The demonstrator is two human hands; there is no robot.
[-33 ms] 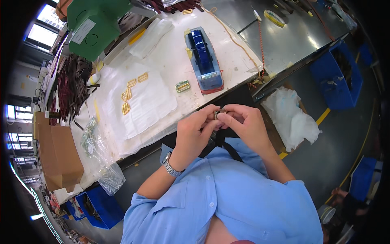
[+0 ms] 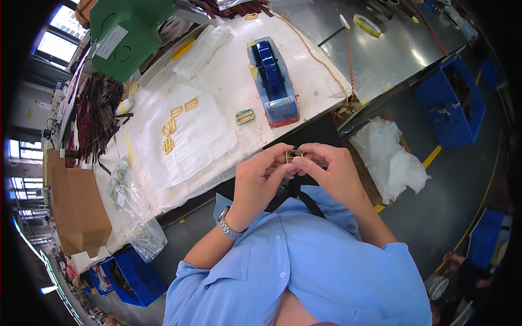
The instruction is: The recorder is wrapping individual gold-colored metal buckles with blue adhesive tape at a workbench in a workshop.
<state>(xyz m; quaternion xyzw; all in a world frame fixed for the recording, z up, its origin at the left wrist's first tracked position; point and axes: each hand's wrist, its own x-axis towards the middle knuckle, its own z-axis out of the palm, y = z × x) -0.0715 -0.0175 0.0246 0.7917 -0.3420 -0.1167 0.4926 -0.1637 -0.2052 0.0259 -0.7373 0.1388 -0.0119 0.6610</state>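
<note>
The counter (image 2: 239, 81) carries a blue tape dispenser (image 2: 273, 81) and loose gold buckles (image 2: 173, 126). In front of it, the left hand (image 2: 260, 182) and right hand (image 2: 333, 171) meet; both sets of fingers pinch a small buckle (image 2: 294, 155), apparently threaded on a black strap (image 2: 304, 198).

I see a shiny brass-coloured metal buckle (image 2: 294, 156) pinched over a matt black strap (image 2: 296, 187). More glossy metal buckles (image 2: 175, 120) lie on soft, crinkled white foam sheet (image 2: 191, 138). The tape dispenser (image 2: 273, 81) looks glossy blue plastic; the carton (image 2: 81, 209) is matt brown cardboard.
</note>
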